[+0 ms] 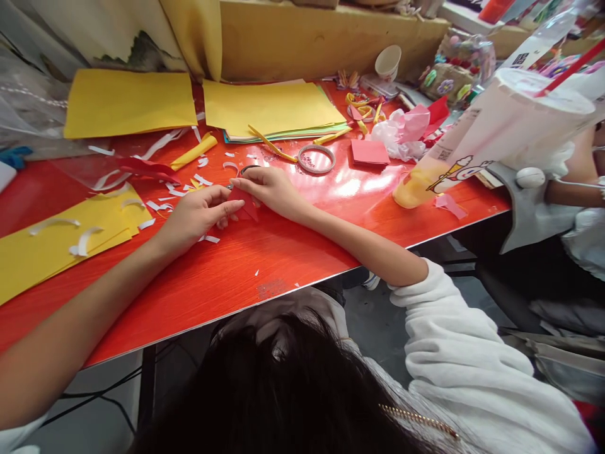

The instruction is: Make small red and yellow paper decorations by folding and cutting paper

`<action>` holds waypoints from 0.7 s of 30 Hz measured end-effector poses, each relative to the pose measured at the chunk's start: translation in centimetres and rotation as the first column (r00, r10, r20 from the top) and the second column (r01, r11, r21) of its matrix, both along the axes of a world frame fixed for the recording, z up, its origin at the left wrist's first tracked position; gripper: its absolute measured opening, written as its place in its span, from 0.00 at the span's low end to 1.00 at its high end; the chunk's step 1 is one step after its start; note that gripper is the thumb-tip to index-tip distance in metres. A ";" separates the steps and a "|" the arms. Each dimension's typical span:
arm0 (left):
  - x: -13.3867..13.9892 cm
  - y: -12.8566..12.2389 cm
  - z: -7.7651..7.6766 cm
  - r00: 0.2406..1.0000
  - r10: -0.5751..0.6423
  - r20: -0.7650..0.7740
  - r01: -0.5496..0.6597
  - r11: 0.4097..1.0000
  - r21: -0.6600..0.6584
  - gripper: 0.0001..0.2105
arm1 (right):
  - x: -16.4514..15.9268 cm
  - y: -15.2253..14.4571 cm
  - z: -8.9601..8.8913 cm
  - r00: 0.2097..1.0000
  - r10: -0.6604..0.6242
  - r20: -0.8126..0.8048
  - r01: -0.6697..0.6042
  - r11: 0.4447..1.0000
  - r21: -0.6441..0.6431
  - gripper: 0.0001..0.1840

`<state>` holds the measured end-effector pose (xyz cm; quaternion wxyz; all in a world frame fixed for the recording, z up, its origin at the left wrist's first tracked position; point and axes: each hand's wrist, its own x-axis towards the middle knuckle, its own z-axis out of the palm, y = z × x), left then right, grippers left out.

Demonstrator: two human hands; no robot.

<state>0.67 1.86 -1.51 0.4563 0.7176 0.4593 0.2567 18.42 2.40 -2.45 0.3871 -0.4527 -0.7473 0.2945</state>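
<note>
A small folded piece of red paper (pixel 246 207) is pinched between the thumb and fingers of my left hand (pixel 201 213), just above the red table. My right hand (pixel 274 190) meets it from the other side, fingers curled closed around what look like small scissors (pixel 247 168). Of these only a dark loop and a glint of metal show; the rest is hidden by the fingers. White paper scraps (pixel 161 205) lie scattered left of my hands. A roll of tape (pixel 316 159) rests beyond my right hand.
Yellow sheets (pixel 130 104) and a second paper stack (pixel 271 107) lie at the back. Yellow strips (pixel 70 236) cover the left side. Red paper squares (pixel 369 153), crumpled tissue (pixel 401 132) and a tall drink cup (pixel 491 135) stand right. Another person's arm (pixel 574 189) is at far right.
</note>
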 end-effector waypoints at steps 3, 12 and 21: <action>0.0 0.0 0.1 1.000 -0.019 -0.015 0.019 1.000 0.016 0.14 | 0.1 0.1 -0.1 0.999 0.018 -0.030 -0.017 1.000 0.010 0.21; -0.1 0.0 -0.1 0.999 -0.031 0.008 0.031 0.999 -0.010 0.13 | 0.1 0.2 -0.1 0.999 0.014 -0.046 -0.015 0.999 -0.035 0.21; -0.1 0.2 -0.5 0.978 0.107 0.177 -0.120 0.991 0.063 0.11 | 0.0 0.1 -0.2 0.904 0.035 -0.426 -0.186 0.930 -0.319 0.08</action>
